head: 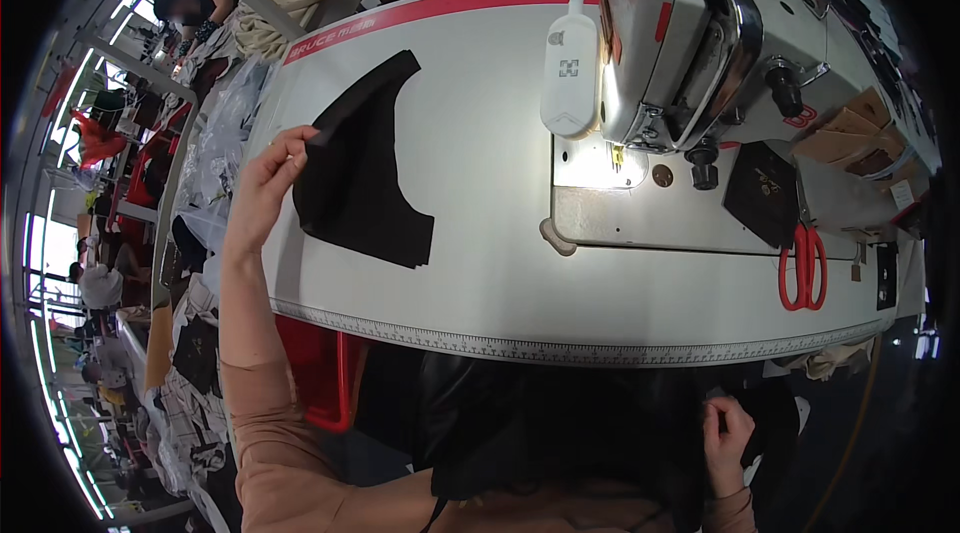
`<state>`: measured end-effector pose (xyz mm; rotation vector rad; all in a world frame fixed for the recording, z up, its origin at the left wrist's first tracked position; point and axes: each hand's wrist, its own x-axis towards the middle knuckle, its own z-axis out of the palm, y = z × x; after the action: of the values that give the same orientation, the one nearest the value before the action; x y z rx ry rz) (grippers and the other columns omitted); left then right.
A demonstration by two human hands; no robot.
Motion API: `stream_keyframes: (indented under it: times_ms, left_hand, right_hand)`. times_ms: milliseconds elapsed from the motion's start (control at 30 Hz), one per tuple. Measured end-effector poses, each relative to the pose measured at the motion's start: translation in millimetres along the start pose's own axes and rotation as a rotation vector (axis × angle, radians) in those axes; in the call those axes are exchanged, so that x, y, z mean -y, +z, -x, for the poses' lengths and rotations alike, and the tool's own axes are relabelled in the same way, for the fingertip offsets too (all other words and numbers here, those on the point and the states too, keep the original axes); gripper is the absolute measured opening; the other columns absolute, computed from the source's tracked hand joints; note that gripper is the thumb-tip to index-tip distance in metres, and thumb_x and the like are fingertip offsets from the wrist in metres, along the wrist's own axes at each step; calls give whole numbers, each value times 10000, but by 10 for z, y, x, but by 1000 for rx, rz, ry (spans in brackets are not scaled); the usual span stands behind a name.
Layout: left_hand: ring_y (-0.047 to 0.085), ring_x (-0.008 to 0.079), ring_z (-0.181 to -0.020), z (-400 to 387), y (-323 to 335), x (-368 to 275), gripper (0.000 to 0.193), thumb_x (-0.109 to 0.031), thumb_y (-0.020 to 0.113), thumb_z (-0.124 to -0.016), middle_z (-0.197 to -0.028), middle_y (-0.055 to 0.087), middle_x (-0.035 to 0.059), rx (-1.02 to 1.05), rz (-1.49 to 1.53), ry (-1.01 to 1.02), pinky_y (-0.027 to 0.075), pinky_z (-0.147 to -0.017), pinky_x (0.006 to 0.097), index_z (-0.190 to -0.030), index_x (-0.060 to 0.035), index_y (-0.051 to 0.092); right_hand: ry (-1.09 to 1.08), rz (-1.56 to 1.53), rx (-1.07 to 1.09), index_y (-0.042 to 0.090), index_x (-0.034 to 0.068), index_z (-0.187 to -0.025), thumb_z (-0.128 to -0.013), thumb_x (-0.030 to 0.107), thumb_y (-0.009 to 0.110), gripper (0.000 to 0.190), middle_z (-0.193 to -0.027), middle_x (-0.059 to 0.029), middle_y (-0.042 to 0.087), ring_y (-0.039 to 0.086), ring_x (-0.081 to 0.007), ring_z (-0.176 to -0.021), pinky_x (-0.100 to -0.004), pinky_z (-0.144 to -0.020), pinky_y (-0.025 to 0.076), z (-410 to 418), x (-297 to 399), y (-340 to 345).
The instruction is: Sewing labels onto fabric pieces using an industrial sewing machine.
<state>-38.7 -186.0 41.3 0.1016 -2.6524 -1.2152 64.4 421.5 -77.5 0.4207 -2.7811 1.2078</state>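
My left hand (268, 173) pinches the left edge of a cut black fabric piece (367, 173) between thumb and fingers. The piece has a curved outer edge and a scooped right side, and lies on the white sewing table (480, 120). Below the table's front edge, my right hand (726, 428) is curled near dark fabric; whether it holds any of it cannot be told. An industrial sewing machine (652, 45) stands at the right, its lamp lighting the needle area. Red-handled scissors (803, 270) lie beside a small dark fabric piece with gold print (765, 192).
A measuring tape strip (525, 351) runs along the table's front edge. An open cardboard box (862, 132) stands at the right. Fabric and plastic-wrapped bundles (232, 120) lie beyond the left edge. A co-worker (196, 8) is at the upper left. A red container (315, 368) is under the table.
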Motion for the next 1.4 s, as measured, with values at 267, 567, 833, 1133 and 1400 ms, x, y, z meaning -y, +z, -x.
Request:
stream_keyframes:
  times_ms: [267,567,833,1133,1400]
  left_hand:
    - [597,219,-1015,119,1128,-1143,55,-55,653,-899,-1175,617,107,626,186,230,462,-896,327,-911,-7,630]
    - [542,362,-1213,220,1764,-967,583,-161,819,-760,-1292,540,162,130,-482,433,463,-1016,427,-1268,-52,555]
    - [398,417,-1358,-207,2170,-862,897,-344,823,-789,-1418,424,259,175,-308,440,375,-1119,463,-1453,32,352]
    - [554,400,-1062,-643,2513,-1008,582,-390,842,-738,-1169,572,222,297,-142,487,471,-939,456,-1083,29,631]
    - [592,354,-1021,-677,2531,-897,597,-337,855,-760,-1122,570,200,253,-26,391,501,-908,422,-1160,3,572]
  right_hand:
    - [-91,-513,261,614,-12,-1044,-805,-101,580,256,-1099,-172,688,683,-159,-742,-259,-668,546,-935,993,339]
    - [-60,-316,351,630,58,-1077,-841,18,712,253,-870,-40,697,638,-124,-640,-246,-585,496,-1214,1229,528]
    - [-758,186,109,671,129,-1056,-754,181,733,313,-1136,-19,615,609,-178,-1011,-346,-826,492,-1287,1167,784]
    - [-633,307,-84,681,107,-983,-714,88,727,274,-965,-30,649,645,-218,-885,-347,-756,500,-1472,949,555]
    - [-374,768,-318,690,49,-935,-734,59,755,211,-944,-43,657,643,-241,-841,-346,-646,546,-2182,330,-35]
